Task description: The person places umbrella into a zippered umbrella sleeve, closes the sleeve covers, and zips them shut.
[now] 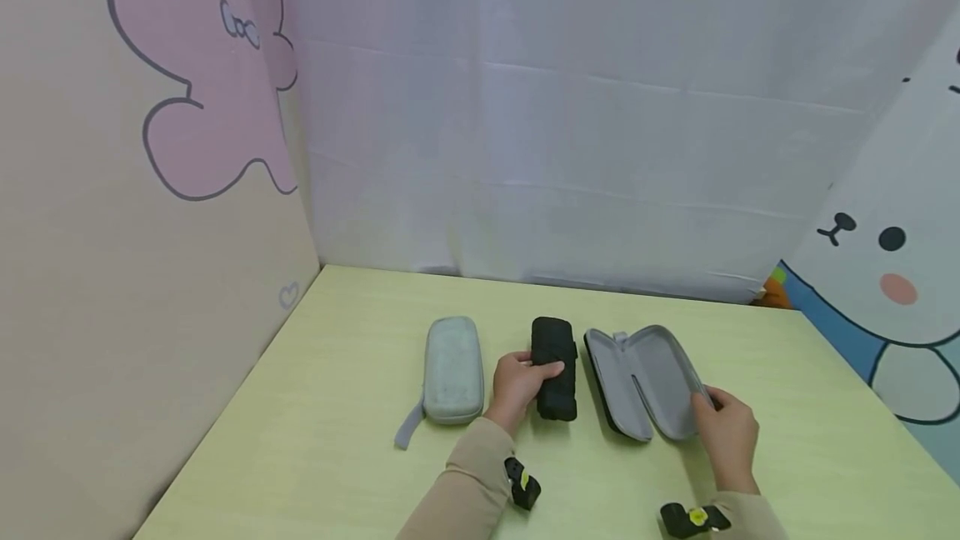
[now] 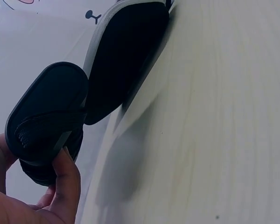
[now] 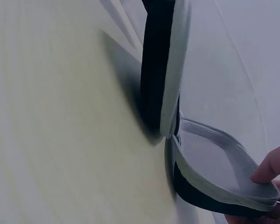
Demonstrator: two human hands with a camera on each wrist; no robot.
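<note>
My left hand [image 1: 515, 388] grips a black oblong object [image 1: 553, 340] with rounded ends and a band across it, holding it off the table. Its exact kind cannot be told; in the left wrist view, the band of the black oblong object [image 2: 46, 119] crosses near my thumb. Right of it a hard case [image 1: 611, 390] lies unfolded, black outside and lined in grey. My right hand [image 1: 726, 432] pinches the outer edge of its right half, thumb on the inside. The right wrist view shows that half of the case [image 3: 219, 158] tilted up from the hinge.
A closed pale grey-green case [image 1: 454, 369] lies to the left of my left hand, its grey strap [image 1: 408, 425] trailing toward me. The pale yellow table [image 1: 337, 473] meets a white cloth backdrop [image 1: 562, 148] behind and a wall [image 1: 150, 315] on the left.
</note>
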